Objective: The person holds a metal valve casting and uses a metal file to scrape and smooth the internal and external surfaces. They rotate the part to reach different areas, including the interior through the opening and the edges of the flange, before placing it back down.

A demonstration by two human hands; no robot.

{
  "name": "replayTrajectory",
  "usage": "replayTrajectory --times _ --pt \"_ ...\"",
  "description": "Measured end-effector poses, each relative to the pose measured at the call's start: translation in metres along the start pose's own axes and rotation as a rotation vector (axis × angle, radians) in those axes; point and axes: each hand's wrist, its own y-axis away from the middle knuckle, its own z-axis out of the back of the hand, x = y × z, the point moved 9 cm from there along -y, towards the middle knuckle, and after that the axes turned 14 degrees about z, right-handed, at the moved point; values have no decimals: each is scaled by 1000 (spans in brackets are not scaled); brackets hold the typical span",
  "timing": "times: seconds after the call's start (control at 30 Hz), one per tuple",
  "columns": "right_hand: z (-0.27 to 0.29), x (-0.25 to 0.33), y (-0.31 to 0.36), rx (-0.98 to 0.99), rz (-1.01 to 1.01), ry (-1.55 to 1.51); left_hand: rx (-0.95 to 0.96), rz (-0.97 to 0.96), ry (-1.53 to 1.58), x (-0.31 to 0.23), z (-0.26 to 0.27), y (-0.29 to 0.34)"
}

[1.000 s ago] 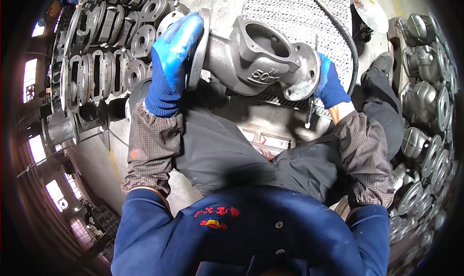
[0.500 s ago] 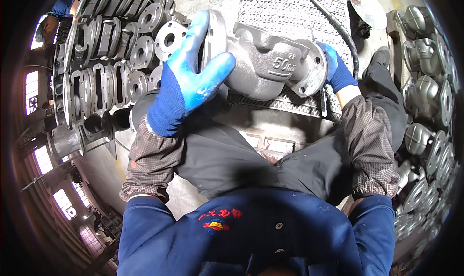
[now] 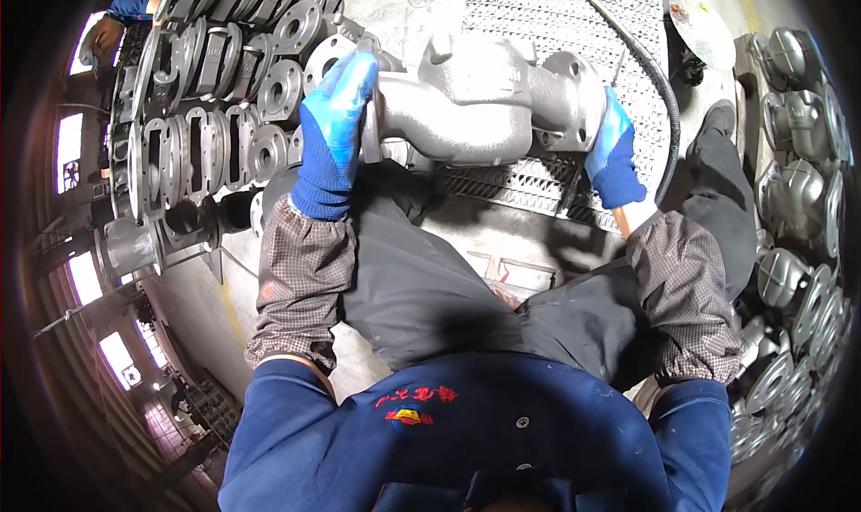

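A grey cast-metal valve body [image 3: 475,108] with a round flange at each end lies crosswise between my hands, above a grated metal bench top [image 3: 529,185]. In a blue glove, my left hand [image 3: 341,108] grips its left flange, fingers running up the outer face. My right hand [image 3: 613,140], gloved alike, is closed against the right flange [image 3: 578,102]; some of its fingers are hidden behind the metal. The valve body's rounded, smooth-sided belly faces me.
Rows of grey flanged castings [image 3: 211,59] stand stacked at the left. More castings [image 3: 798,198] line the right side. A black hose [image 3: 650,73] runs down the bench's right part, near a pale round disc [image 3: 700,30]. Another person's hand [image 3: 106,39] shows at the far left.
The valve body has been rolled over, so its raised markings no longer face me. My left hand has shifted from an open-thumbed hold across the flange to its outer side.
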Motion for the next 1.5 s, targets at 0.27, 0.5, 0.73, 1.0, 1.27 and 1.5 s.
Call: replayTrajectory --times 0.27,0.5,0.73,1.0,1.27,1.5 --pt "-3 33 -33 366 388 366 137 523 379 -6 -19 -41" --pt "8 6 -11 280 389 636 132 398 299 -13 -20 -47" --pt "-18 10 19 -44 -200 156 33 428 550 25 5 -13" --pt "-3 -19 19 166 -253 188 16 187 109 7 16 -20" --pt "-2 -8 -19 116 -178 -91 275 323 398 -19 -2 -38" --pt "-19 38 9 398 526 552 239 399 488 -11 -9 -28"
